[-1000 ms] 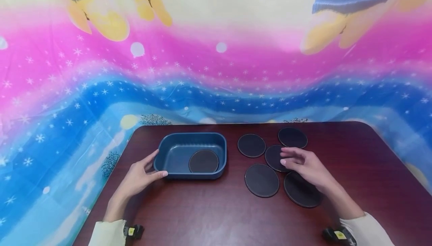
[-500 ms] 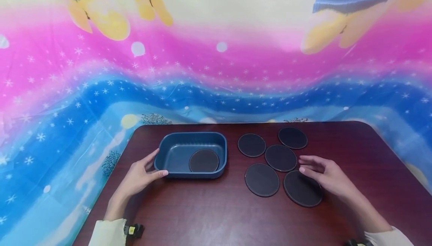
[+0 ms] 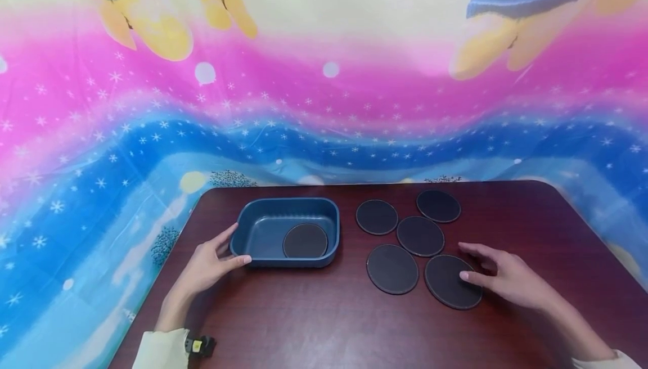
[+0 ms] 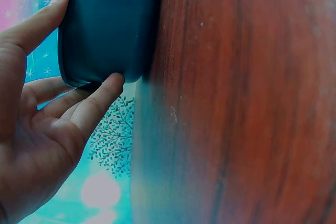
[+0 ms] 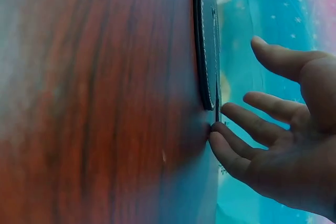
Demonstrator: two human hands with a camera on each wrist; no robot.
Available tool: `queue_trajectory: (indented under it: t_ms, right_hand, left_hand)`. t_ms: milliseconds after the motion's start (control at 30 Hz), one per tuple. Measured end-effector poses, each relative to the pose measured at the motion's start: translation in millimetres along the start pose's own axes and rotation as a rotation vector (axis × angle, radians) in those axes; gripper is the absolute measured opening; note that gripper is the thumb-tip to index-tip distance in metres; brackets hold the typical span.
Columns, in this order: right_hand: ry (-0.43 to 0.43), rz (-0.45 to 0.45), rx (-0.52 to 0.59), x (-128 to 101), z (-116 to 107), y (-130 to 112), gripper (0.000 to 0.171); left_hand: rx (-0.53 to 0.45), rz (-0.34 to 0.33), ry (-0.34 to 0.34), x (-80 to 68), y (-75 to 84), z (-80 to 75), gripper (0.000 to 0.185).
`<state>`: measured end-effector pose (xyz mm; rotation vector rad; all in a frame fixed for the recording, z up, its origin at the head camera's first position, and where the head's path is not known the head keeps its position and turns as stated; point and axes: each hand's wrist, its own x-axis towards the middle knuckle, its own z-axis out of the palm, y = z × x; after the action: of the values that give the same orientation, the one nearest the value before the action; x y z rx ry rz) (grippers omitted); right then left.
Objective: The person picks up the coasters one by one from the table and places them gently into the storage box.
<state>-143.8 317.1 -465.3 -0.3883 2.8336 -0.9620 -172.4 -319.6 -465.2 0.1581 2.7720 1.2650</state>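
My left hand (image 3: 205, 268) holds the left end of a dark blue rectangular container (image 3: 283, 264), thumb on its front side and fingers on its left side. One dark round coaster (image 3: 306, 241) lies inside at the container's right. My right hand (image 3: 513, 279), fingers spread and thumb apart, hovers at the right edge of the front right coaster (image 3: 445, 284), whose stitched rim shows in the right wrist view as a coaster edge (image 5: 207, 40). Nothing is held in it. In the left wrist view the thumb touches the container wall (image 4: 115, 24) near the rim and a finger reaches its lower edge.
Further coasters lie flat on the dark red-brown table (image 3: 314, 324): a front left one (image 3: 392, 269), a middle one (image 3: 420, 236), a back left one (image 3: 377, 217) and a back right one (image 3: 438, 206). A patterned cloth (image 3: 304, 104) hangs behind the table.
My right hand has moved right and toward me, from over the middle coaster to the front right one. My left hand, the container and the coasters stay in place.
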Motion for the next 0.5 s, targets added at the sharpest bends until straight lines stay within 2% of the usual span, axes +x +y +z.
queue_trajectory:
  t_ms: [167, 267, 500]
  right_hand:
    - [-0.03, -0.052, -0.083, -3, 3, -1, 0.08]
    - [-0.029, -0.051, -0.127, -3, 6, -4, 0.084]
    - [-0.015, -0.041, -0.156, -3, 11, -8, 0.082]
  left_hand:
    - [-0.003, -0.001, -0.002, 0.3, -0.4, -0.1, 0.101]
    - [-0.007, -0.002, -0.002, 0.5, -0.6, 0.0, 0.101]
    - [-0.005, -0.004, -0.003, 0.5, -0.4, 0.0, 0.101]
